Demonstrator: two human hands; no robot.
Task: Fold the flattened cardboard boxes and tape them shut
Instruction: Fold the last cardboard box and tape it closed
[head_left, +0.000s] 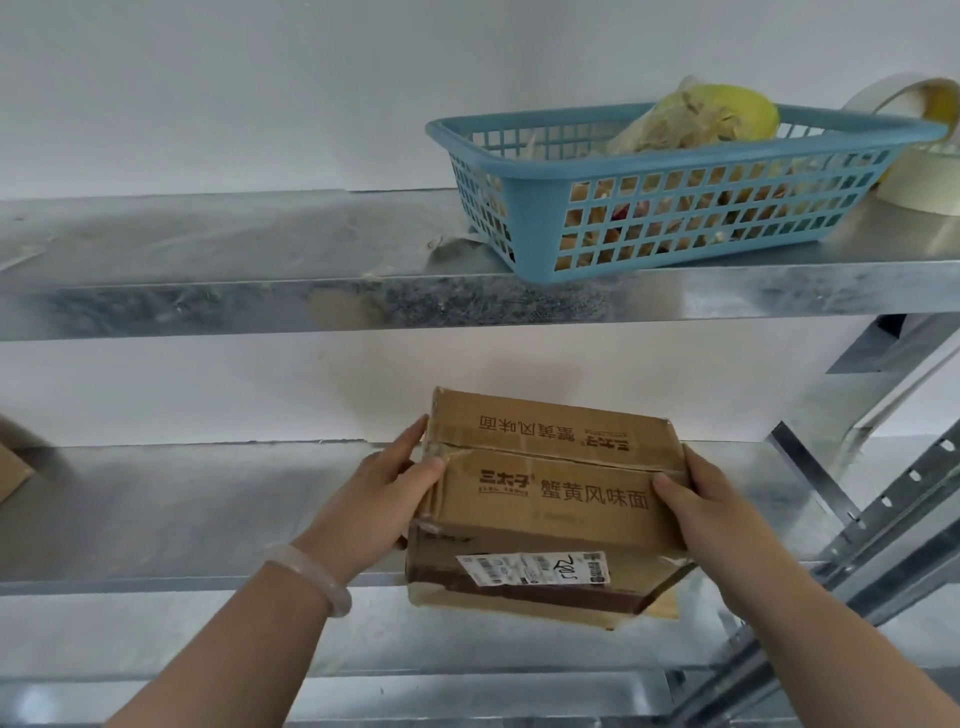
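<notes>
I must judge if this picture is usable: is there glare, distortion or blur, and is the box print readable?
Head view: soft even light, dull sheen on the upper metal shelf; wide-angle distortion slightly bows its edge; the cardboard box print is sharp, its shipping label too small to read.

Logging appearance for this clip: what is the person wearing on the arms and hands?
Both forearms are bare, no sleeves in view, no gloves. The left hand has a pale, milky round bangle at its wrist. The right hand shows no ring, watch or band.

Pale translucent bangle (310, 578) round the wrist
</notes>
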